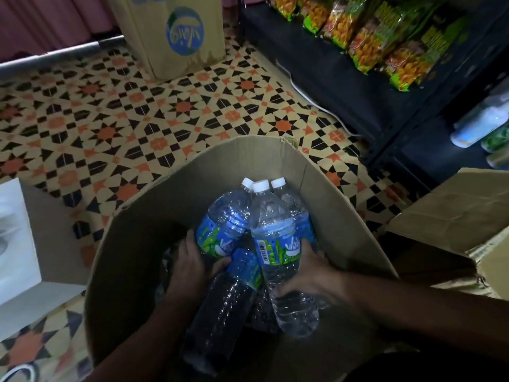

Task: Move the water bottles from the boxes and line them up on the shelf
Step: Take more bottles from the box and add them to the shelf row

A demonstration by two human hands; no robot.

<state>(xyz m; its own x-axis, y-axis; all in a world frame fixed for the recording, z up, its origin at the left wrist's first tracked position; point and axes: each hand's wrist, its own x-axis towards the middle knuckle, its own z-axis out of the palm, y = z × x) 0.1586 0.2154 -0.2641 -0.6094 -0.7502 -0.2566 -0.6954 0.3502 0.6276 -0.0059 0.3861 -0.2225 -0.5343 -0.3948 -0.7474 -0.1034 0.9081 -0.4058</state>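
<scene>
Brown cardboard makes the open box (344, 221) in the near middle of the scene, and the water bottles (264, 252) are inside it, not yet on the shelf (330, 78). Three of them stand tilted with their white caps close together and pointing to the far side. The left bottle (223, 227) and the front bottle (278, 244) touch near their necks, and a third bottle (304, 216) is just behind the front one, on the right. One more bottle (228, 299) lies lower in the box, dark and in shadow, under the others.

The left hand (192, 260) is inside the box, with its fingers curled around the left bottle at the lower edge of the blue and green label. The right hand (311, 271) grips the front bottle below its label; the thumb lies on the right side of the label and the fingers wrap the clear lower part.

The shelf is dark and stands at the far right. Orange and green snack bags (385, 40) lie in a row on it, and some other bottles (479, 125) are on a lower level at the right edge. A second box (176, 34) with a round blue logo stands far on the patterned tile floor (110, 111). Another open box (454, 216) is just to the right of the first one. A white object (16, 238) is at the left edge; what it is cannot be told.
</scene>
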